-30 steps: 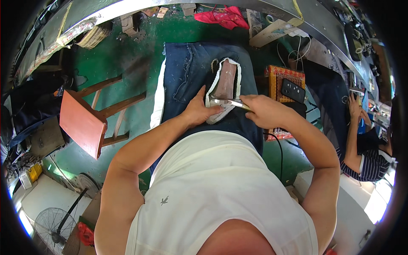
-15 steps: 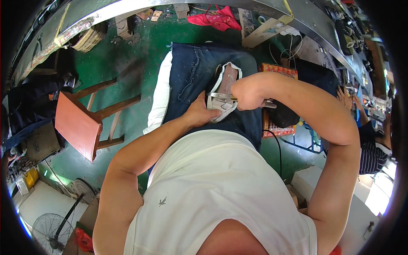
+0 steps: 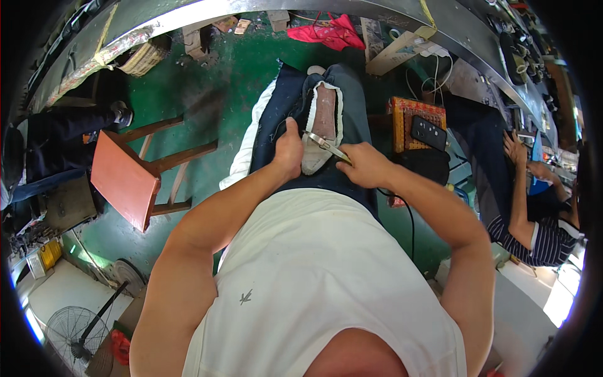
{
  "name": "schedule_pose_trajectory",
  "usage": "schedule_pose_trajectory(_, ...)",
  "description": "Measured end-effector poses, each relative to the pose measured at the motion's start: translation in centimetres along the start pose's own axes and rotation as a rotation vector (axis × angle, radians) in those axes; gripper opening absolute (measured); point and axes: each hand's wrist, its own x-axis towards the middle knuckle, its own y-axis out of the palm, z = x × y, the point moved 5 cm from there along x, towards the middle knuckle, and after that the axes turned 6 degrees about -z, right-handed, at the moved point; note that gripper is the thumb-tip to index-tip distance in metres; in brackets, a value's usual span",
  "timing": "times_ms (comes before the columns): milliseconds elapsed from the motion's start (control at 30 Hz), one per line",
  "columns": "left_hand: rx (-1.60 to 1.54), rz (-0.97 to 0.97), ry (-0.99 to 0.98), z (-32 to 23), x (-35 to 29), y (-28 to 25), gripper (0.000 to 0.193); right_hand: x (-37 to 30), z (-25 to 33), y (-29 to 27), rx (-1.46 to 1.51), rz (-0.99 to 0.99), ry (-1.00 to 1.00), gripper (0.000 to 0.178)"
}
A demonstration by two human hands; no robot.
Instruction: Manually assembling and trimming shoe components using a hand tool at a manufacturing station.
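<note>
A shoe upper [image 3: 325,116], sole side up, lies on the dark blue cloth [image 3: 267,116] over my lap. Its brown insole is ringed by a pale, ragged folded edge, and its whitish end points toward me. Along its left side rests my left hand [image 3: 289,151], thumb up and fingers closed around the edge; the fingertips are partly hidden. My right hand [image 3: 367,164] is wrapped around the handles of metal pincers [image 3: 325,144]. The pincers reach across the whitish end, with their head at the left rim beside my left hand. Whether the jaws bite the edge is too small to tell.
A reddish stool [image 3: 125,179] stands at left. To my right are a red-and-yellow patterned box [image 3: 402,125], a black handheld device [image 3: 428,133] and a dark cushion-like thing [image 3: 427,166]. A metal bench edge [image 3: 220,14] crosses ahead. A co-worker's hand [image 3: 515,149] shows at far right.
My right forearm has swung down and my elbow has dropped. The pincers now slant across the shoe from lower right. The shoe stands straighter, my left hand has turned thumb up, and the black device is uncovered.
</note>
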Motion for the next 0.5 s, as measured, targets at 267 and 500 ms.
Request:
schedule_pose_trajectory(267,0.483,-0.287,0.517,0.5,3.2,0.6,0.059,-2.6,-1.4,-2.7,0.113,0.104,0.222,0.027)
schedule_pose_trajectory(500,0.735,-0.141,0.922,-0.3,1.0,1.4,0.053,-0.7,-4.2,-4.2,-0.256,-0.283,0.027,0.029)
